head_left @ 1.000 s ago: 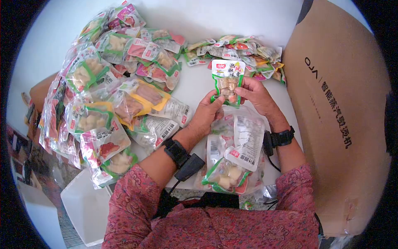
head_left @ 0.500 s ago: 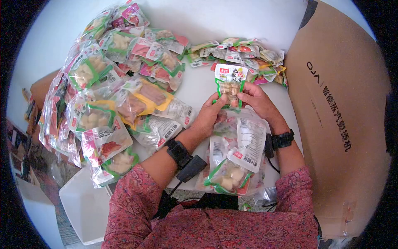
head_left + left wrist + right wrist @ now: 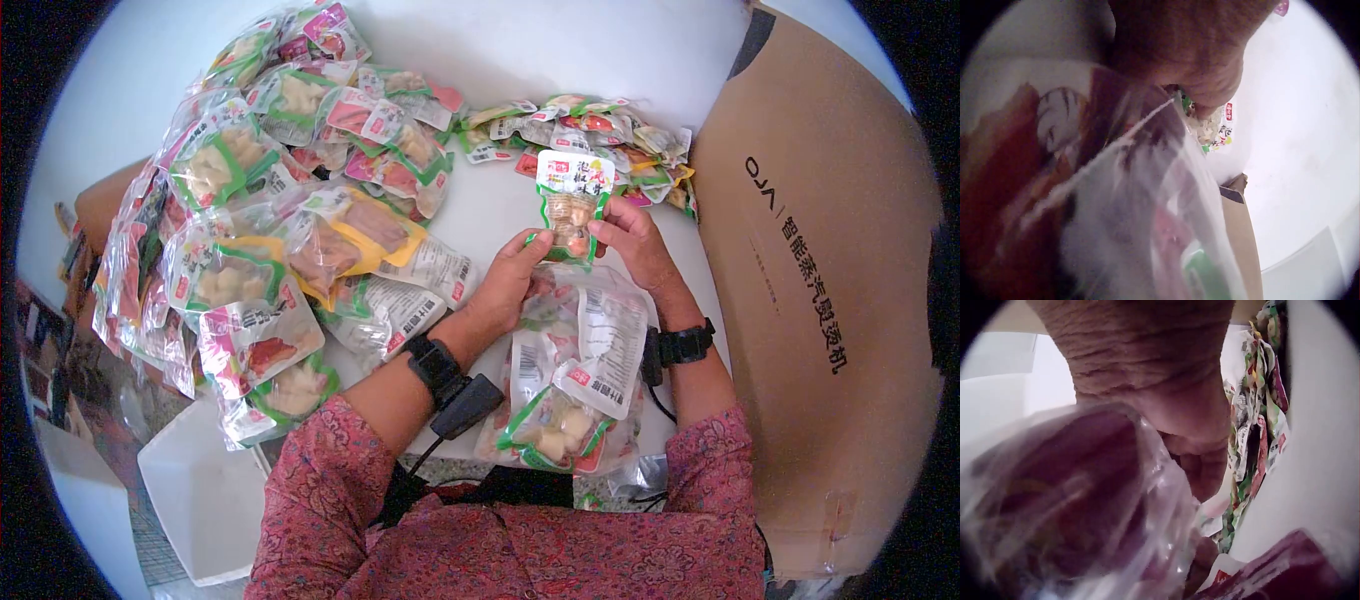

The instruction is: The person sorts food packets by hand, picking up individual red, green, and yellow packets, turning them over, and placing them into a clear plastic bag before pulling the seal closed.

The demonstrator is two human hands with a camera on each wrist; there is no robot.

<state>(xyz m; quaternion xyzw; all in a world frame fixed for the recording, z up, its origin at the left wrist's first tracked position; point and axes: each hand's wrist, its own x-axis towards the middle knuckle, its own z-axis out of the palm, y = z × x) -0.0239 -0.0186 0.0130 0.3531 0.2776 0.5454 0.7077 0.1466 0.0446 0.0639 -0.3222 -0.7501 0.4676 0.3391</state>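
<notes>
A small snack packet [image 3: 572,205] with a white top, green edges and a clear window showing pale pieces stands upright between my hands in the head view. My right hand [image 3: 637,245] pinches its right edge, thumb on the front. At the lower left corner, the thumb and fingers of my left hand [image 3: 515,272] hold it. Below them lies a large clear bag [image 3: 578,370] filled with similar packets. The left wrist view shows the snack packet [image 3: 1217,134] partly hidden behind the hand. Clear plastic covers much of both wrist views.
Clear bags of packets [image 3: 240,290] are heaped along the left of the white table [image 3: 490,215]. A smaller pile of loose packets [image 3: 600,130] lies at the back. On the right stands a tall cardboard box [image 3: 810,300], and a white bin [image 3: 205,490] sits low at left.
The snack packet has shifted to the right in the head view. My left thumb has slid from its front towards its lower left edge, while the right hand keeps its pinch.
</notes>
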